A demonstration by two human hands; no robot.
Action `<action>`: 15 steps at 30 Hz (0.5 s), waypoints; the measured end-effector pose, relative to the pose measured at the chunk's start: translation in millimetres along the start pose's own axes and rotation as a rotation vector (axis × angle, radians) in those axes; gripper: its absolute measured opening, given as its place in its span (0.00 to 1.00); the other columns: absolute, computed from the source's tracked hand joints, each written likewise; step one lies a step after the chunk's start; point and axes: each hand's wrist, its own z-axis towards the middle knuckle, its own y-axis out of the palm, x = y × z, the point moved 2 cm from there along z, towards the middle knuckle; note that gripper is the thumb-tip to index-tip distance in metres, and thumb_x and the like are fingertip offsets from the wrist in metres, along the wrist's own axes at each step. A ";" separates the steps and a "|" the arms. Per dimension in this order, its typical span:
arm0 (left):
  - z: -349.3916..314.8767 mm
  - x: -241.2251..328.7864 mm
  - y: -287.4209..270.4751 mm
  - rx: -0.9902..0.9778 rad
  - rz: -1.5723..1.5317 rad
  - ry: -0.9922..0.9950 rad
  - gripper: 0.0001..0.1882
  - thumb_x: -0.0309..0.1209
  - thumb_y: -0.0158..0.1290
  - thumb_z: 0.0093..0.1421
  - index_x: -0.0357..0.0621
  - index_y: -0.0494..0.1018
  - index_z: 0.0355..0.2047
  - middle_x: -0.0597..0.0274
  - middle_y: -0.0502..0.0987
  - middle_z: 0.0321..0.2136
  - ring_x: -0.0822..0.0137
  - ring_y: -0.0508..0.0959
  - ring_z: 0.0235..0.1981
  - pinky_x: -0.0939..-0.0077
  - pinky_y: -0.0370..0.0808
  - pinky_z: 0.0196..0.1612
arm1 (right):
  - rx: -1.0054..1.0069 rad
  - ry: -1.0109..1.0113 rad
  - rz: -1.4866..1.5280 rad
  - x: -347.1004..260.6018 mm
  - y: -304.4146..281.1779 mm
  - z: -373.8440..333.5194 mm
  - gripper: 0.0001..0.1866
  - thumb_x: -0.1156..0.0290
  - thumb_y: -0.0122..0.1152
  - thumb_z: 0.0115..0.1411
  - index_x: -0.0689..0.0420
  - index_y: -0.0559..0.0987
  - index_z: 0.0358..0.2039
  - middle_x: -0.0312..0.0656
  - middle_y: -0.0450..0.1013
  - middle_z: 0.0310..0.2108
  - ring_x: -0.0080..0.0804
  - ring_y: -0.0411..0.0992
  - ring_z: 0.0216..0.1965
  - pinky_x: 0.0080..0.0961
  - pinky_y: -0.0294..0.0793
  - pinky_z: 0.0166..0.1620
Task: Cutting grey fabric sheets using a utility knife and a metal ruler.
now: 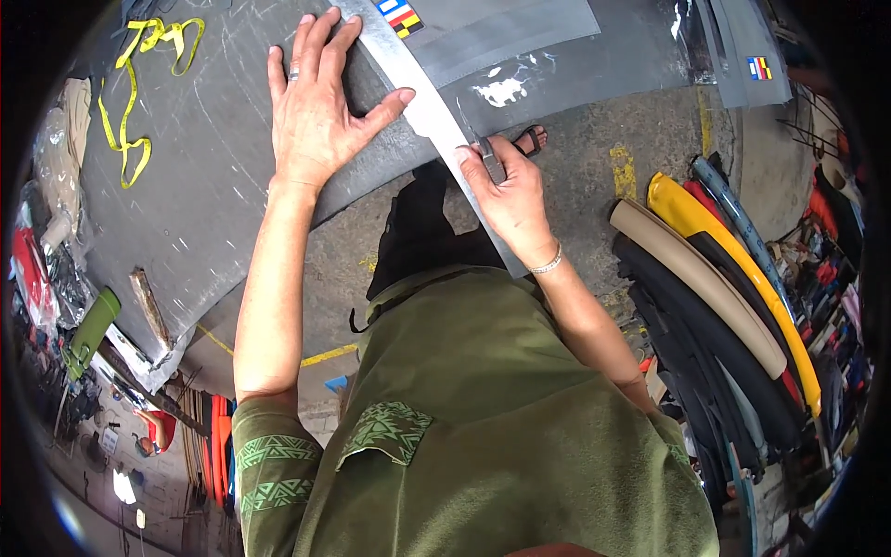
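Note:
A long metal straightedge point(418, 97) lies at a slant across the dark grey sheet material point(213, 139), its near end jutting past the edge towards me. My left hand point(320, 125) presses flat with fingers stretched, its thumb and fingertips on the straightedge. Close to the sheet's near edge, my right hand point(510, 200) grips a small grey-handled utility knife point(492, 162), its thin tip along the straightedge's right side. The right thumb rests against the metal. A grey panel point(520, 32) with a colourful flag-patterned patch point(399, 14) lies just right of the straightedge.
A yellow measuring tape point(130, 121) lies loosely at the far left of the work surface. Rolls of material, including a beige roll point(701, 288) and a yellow roll point(742, 278), stand at my right. Plastic-wrapped goods point(60, 176) sit at the left edge. Another person's sandalled foot point(532, 139) shows beyond the sheet.

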 end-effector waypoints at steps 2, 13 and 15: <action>-0.1 -0.5 0.5 0.000 -0.001 -0.004 0.51 0.67 0.64 0.51 0.54 0.64 0.69 0.57 0.61 0.71 0.56 0.54 0.75 0.40 0.41 0.75 | -0.008 0.022 -0.012 -0.7 -0.5 0.1 0.17 0.62 0.71 0.62 0.63 0.79 0.39 0.48 0.73 0.22 0.35 0.72 0.22 0.32 0.72 0.30; 14.0 21.9 -26.8 -0.214 -0.008 -0.182 0.53 0.57 0.66 0.48 0.40 0.61 0.68 0.44 0.60 0.68 0.43 0.55 0.73 0.37 0.47 0.73 | -0.035 0.014 -0.041 3.0 -1.2 0.2 0.14 0.64 0.70 0.63 0.62 0.79 0.38 0.44 0.75 0.25 0.29 0.72 0.26 0.28 0.73 0.33; 10.9 19.5 -25.6 -0.202 0.007 -0.159 0.54 0.57 0.65 0.47 0.39 0.61 0.68 0.43 0.60 0.68 0.42 0.54 0.74 0.36 0.46 0.73 | -0.042 0.005 -0.063 -1.3 -1.3 0.2 0.11 0.66 0.68 0.65 0.60 0.80 0.38 0.38 0.76 0.25 0.21 0.70 0.27 0.23 0.73 0.34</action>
